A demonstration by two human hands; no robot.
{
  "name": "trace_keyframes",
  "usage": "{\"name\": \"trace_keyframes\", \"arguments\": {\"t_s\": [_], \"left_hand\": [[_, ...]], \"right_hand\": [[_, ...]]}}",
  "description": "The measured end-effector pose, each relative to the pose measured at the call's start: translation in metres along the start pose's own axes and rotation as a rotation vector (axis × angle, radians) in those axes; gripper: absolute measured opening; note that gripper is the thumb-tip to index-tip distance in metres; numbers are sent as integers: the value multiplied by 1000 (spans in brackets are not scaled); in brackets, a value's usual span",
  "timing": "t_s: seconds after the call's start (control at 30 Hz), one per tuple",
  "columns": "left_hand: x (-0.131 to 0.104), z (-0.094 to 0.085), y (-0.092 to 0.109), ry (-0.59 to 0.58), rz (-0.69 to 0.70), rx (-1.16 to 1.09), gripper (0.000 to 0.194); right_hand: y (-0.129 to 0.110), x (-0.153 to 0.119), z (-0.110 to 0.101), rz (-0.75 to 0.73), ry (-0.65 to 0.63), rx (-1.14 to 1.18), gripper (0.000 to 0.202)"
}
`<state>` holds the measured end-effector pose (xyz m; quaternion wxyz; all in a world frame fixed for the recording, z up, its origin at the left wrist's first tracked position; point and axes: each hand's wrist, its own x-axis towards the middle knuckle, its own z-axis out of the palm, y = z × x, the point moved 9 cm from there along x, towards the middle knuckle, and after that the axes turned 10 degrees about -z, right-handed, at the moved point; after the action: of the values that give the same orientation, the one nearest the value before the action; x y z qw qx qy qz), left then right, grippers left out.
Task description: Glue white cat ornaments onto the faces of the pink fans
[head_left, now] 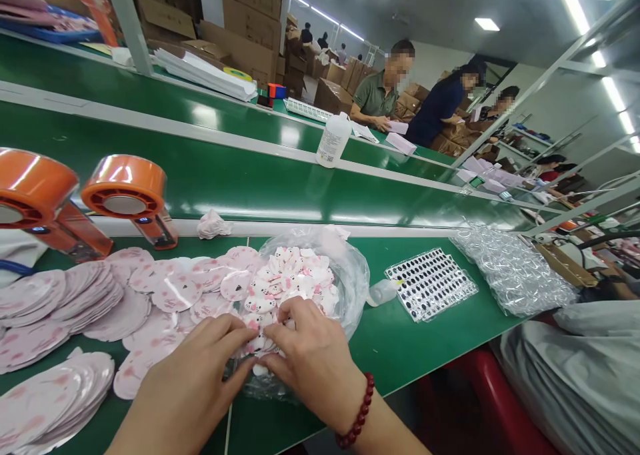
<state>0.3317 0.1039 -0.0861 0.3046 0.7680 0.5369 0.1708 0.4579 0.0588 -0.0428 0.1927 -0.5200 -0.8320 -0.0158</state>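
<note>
A heap of small white cat-face pieces (295,271) with pink bows lies in a clear plastic bag (357,288) spread on the green bench. At the near side of the heap, my left hand (200,355) pinches one cat-face piece (257,338) between thumb and forefinger. My right hand (313,351), with a dark red bead bracelet (357,415) at the wrist, grips the same piece from the other side. The fingers partly cover it. Left of the bag, round pale pink printed pieces (175,285) lie overlapping, some in thick stacks (55,395).
Two orange handheld fans (125,185) stand at the back left. Right of the bag lie a small clear bottle (384,292), sheets of black oval stickers (433,283) and bubble wrap (515,268). A white bottle (334,140) stands beyond; people work across the line.
</note>
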Motion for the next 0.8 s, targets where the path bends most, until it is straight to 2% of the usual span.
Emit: {"name": "trace_keyframes", "arguments": {"t_s": [0.13,0.27,0.4,0.63,0.8], "left_hand": [[-1,3,-2,19,-13,50,39],[0,-2,-1,53,-57,-26,45],[1,-9,-1,55,-148,-177,48],[8,-8,10,-61,-310,-405,43],[14,3,13,-127,-357,-518,46]], "right_hand": [[12,-2,4,81,2,109,8],[30,-12,-8,199,144,322,3],[38,-16,-20,232,270,404,7],[47,-14,-33,266,388,512,21],[33,-11,-29,177,349,610,28]]}}
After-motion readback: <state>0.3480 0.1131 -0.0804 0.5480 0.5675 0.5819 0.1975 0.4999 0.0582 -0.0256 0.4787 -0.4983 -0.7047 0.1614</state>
